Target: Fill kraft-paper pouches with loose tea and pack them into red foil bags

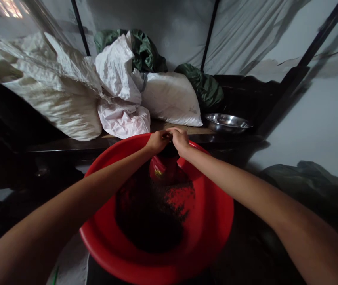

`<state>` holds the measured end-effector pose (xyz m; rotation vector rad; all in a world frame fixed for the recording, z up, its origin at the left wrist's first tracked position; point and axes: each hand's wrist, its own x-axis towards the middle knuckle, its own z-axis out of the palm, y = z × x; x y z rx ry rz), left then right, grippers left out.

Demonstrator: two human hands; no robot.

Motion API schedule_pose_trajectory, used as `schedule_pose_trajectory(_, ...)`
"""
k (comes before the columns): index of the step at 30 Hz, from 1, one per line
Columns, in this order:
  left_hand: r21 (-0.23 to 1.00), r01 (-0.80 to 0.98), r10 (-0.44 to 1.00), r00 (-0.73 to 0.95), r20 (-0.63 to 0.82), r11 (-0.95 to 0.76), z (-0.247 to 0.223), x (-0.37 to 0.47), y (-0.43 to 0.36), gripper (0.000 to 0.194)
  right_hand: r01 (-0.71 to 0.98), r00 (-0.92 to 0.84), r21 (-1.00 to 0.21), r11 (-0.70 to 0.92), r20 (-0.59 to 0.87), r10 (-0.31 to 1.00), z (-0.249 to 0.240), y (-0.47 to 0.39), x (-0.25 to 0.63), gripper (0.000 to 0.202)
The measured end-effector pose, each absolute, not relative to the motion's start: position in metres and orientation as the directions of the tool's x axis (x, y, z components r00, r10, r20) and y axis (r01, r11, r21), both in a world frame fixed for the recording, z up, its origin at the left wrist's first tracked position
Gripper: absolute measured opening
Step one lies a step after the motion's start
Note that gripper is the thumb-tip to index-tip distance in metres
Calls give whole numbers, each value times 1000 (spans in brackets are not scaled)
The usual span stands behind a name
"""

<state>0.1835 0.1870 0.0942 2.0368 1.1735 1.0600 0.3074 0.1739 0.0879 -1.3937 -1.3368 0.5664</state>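
Note:
A large red basin (216, 221) stands in front of me, with a heap of dark, fine, loose material (153, 225) on its bottom. Inside, against the far wall, is a shiny red plastic bag (164, 170) with a small yellow mark. My left hand (158, 141) and my right hand (181, 141) meet above the far rim, fingers closed at the top of this bag. A dark patch lies just below the fingers; I cannot tell whether it is the bag's mouth or its contents. Both forearms reach over the basin.
On a dark-framed wooden bench behind the basin sit a cream woven sack (64, 99), white sacks (171, 97) and dark green bundles (203, 85). A shiny metal bowl (227, 123) stands at their right. Dark green sheeting (308, 186) lies by the right wall.

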Motion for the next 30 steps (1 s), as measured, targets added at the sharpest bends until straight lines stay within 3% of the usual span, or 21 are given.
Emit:
schedule_pose_trajectory(4, 669, 456, 757, 601, 255, -587, 110, 152, 177, 31, 519, 27, -815, 258, 317, 948, 98, 152, 322, 44)
schedule_pose_trajectory(8, 482, 519, 628, 774, 85, -705, 103, 123, 162, 59, 736, -394, -467, 490, 293, 871, 85, 122, 337, 64)
schedule_pose_trajectory(12, 276, 556, 583, 812, 19, -784, 87, 114, 153, 72, 820, -439, -277, 501, 257, 861, 67, 107, 343, 82)
schedule_pose_trajectory(18, 222, 464, 494, 863, 106, -858, 86, 125, 160, 77, 819, -478, -279, 501, 150, 865, 65, 117, 351, 87)
schedule_pose_trajectory(22, 264, 486, 519, 852, 70, -833, 92, 124, 164, 54, 795, -504, -300, 527, 156, 849, 61, 121, 357, 86)
schedule_pose_trajectory(25, 297, 523, 559, 828, 48, -799, 93, 121, 165, 54, 806, -503, -296, 513, 117, 856, 58, 120, 360, 93)
schedule_pose_trajectory(30, 149, 593, 605, 794, 57, -791, 93, 121, 165, 51, 821, -496, -248, 514, 133, 858, 60, 123, 365, 81)
